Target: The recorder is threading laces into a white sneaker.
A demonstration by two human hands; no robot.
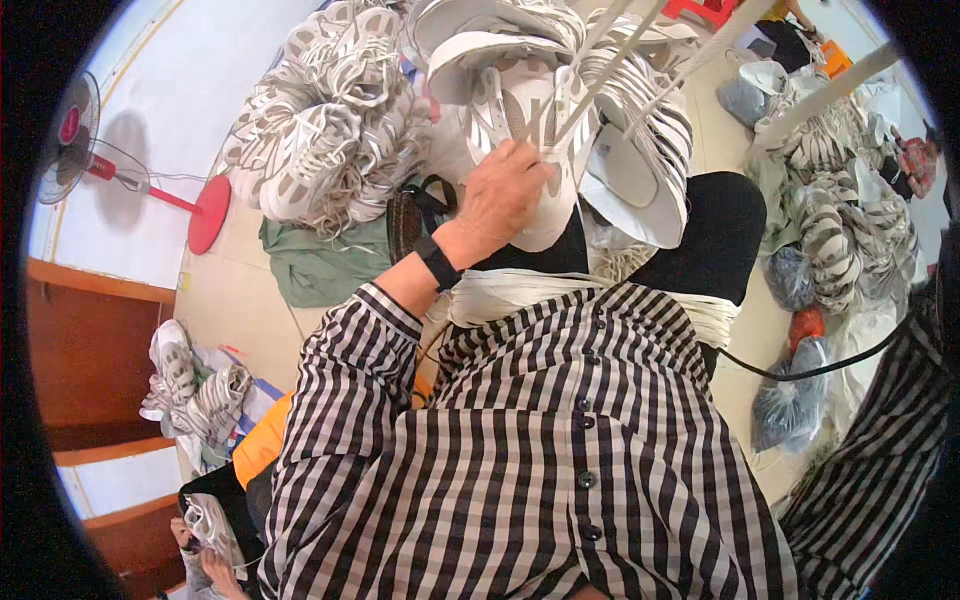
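My left hand (503, 195), with a dark band at the wrist, is closed on a white and grey shoe upper (548, 215) in front of my lap. Its fingertips press at the lacing area. Long white shoelaces (612, 68) run from that upper toward the top and upper right, partly blurred. My right sleeve (880, 450) reaches up along the right edge, and the hand itself is out of view. Just right of the upper lies a stack of white shoe pieces (640, 185). More curved pale pieces (495, 50) lie beyond it.
A heap of shoe uppers (325, 120) stands at left, beside green cloth (320, 262). A red-based fan (210, 215) is by the wall. Bagged uppers (835, 240) line the right floor. Another person's hands (215, 570) hold an upper at lower left. A black cable (800, 375) crosses at right.
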